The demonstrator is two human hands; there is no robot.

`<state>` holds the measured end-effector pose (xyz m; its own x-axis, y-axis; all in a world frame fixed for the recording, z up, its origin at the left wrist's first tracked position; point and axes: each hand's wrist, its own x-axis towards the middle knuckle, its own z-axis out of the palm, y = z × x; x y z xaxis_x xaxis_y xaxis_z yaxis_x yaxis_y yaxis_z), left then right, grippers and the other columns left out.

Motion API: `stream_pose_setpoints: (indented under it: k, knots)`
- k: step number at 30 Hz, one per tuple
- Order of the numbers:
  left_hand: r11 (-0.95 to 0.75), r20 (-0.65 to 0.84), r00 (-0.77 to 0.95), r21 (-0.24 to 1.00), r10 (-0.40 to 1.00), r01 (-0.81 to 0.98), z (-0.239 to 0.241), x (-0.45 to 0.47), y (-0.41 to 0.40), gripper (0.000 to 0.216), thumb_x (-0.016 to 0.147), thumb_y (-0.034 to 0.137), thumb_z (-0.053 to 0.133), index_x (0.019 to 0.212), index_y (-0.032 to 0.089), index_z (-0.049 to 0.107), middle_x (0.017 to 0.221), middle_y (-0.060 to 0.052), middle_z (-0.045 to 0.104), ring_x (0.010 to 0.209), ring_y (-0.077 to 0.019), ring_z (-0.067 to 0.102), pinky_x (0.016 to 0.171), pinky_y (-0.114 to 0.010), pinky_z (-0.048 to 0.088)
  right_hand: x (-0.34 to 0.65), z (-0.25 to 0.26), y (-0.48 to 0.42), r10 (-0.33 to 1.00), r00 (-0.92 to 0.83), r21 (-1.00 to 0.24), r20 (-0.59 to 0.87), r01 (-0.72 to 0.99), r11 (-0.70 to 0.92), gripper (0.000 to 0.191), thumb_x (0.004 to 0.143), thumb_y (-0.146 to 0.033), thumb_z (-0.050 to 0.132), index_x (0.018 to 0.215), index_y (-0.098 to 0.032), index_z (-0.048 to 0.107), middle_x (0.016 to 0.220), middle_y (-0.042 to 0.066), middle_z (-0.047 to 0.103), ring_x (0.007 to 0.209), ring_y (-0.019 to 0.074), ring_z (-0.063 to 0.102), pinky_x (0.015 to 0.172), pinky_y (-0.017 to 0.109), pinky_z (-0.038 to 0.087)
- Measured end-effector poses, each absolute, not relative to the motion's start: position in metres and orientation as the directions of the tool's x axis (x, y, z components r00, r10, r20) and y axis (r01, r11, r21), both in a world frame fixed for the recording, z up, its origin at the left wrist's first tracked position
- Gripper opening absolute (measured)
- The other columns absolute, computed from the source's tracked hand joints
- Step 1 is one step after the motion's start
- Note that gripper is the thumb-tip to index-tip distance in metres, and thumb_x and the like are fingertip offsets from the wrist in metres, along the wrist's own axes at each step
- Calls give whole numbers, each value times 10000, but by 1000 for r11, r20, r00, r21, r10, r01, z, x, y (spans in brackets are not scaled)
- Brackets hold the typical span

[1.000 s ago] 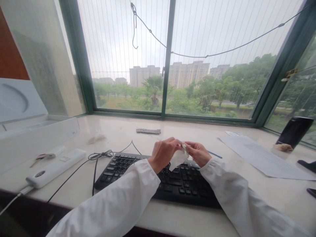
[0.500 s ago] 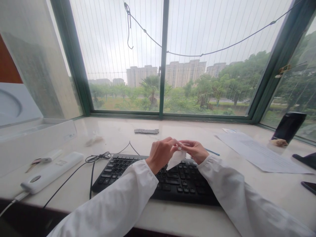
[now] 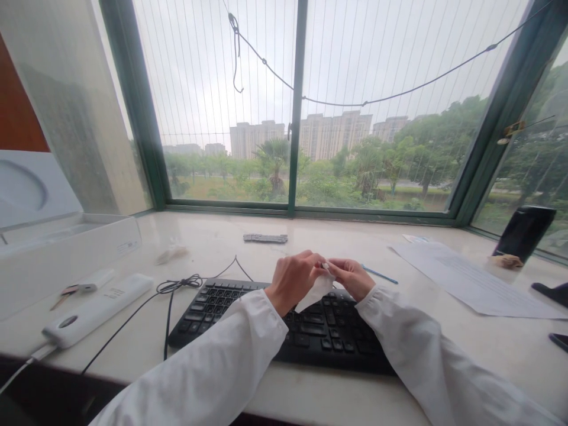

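Both hands, the left hand (image 3: 293, 278) and the right hand (image 3: 352, 277), are pinched together on a small white crumpled wipe (image 3: 313, 292). The wipe hangs just above the black computer keyboard (image 3: 231, 302) on the pale marble desk (image 3: 310, 390).

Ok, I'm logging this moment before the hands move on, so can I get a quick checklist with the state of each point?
1. Left hand grips small white tissue-like piece: ok.
2. Right hand pinches its top edge: ok.
3. Piece held above black computer keyboard, not touching: cannot tell.
4. Black coiled cable apart from both hands: ok.
5. White paper sheet lies flat, untouched: ok.
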<state>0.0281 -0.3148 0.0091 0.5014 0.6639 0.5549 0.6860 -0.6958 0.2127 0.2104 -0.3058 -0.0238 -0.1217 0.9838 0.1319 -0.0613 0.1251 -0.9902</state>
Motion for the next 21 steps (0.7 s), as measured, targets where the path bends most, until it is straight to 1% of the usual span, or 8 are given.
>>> stream_pose_setpoints:
  k: [4,7,10,15,21]
  knots:
    - [-699,555,505,209,661,684,9,28,-315,174,929,368,544,1045,309,660,1022,28,695,856,-186,658,649,-268,418,211,-24,-306,978,-144,-986,153,-90,141,510,608,-539,800,914,-131,770,855,93,757,788,206,685,756,314,518]
    - [-703,569,504,198,650,683,8,28,-314,167,929,368,546,1040,306,653,1022,29,694,850,-187,661,642,-268,418,212,-26,-304,974,-147,-983,175,-84,164,501,622,-509,804,958,-139,764,858,92,761,783,205,692,755,314,525]
    - [-707,585,498,196,641,680,8,28,-313,165,928,359,552,1051,300,644,1039,21,691,845,-181,663,640,-261,417,215,-29,-302,979,-102,-983,175,-64,169,482,615,-490,815,954,-151,768,857,96,765,779,217,704,754,326,538]
    - [-723,579,522,181,626,667,9,28,-313,161,920,371,568,1035,283,638,980,15,702,843,-179,670,638,-253,418,218,-27,-303,991,-25,-986,131,-104,128,438,540,-404,876,895,-165,780,832,99,767,760,224,718,747,325,560]
    - [-731,590,527,167,611,661,12,27,-313,167,917,394,567,1022,277,626,954,16,707,821,-183,676,631,-251,426,217,-24,-304,990,16,-986,140,-89,141,429,535,-384,883,887,-162,780,833,105,767,766,230,724,727,310,572]
